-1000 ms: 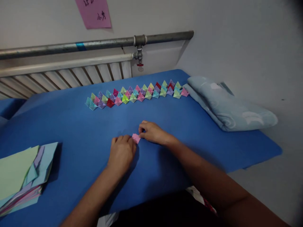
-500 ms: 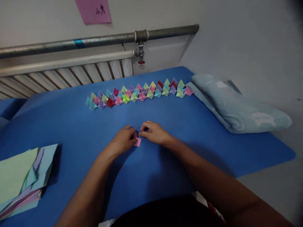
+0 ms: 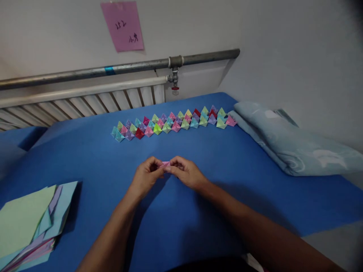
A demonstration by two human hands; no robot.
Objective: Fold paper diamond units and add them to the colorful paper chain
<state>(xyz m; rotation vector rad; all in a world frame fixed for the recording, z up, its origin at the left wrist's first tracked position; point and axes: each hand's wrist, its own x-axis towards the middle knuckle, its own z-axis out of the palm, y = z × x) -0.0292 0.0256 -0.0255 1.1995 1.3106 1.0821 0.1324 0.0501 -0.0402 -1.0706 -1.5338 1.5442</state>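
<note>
A small folded piece of pink paper (image 3: 166, 164) is pinched between both hands over the blue surface. My left hand (image 3: 148, 174) grips its left end between thumb and fingers. On the other end, my right hand (image 3: 185, 172) has its thumb and fingers closed too. The fingers hide part of the paper. Beyond the hands, several small folded paper boats (image 3: 166, 127) in pink, green, blue, purple and red stand in tight staggered rows.
A stack of coloured paper sheets (image 3: 28, 219) lies at the left. A folded light-blue blanket (image 3: 295, 147) rests at the right by the wall. Behind the blue table (image 3: 107, 181) are a white radiator (image 3: 113, 100), a metal pipe (image 3: 141, 67) and a pink note (image 3: 124, 28).
The pink paper has come up off the table, and my right hand has closed on it beside the left. The camera view has tilted up slightly.
</note>
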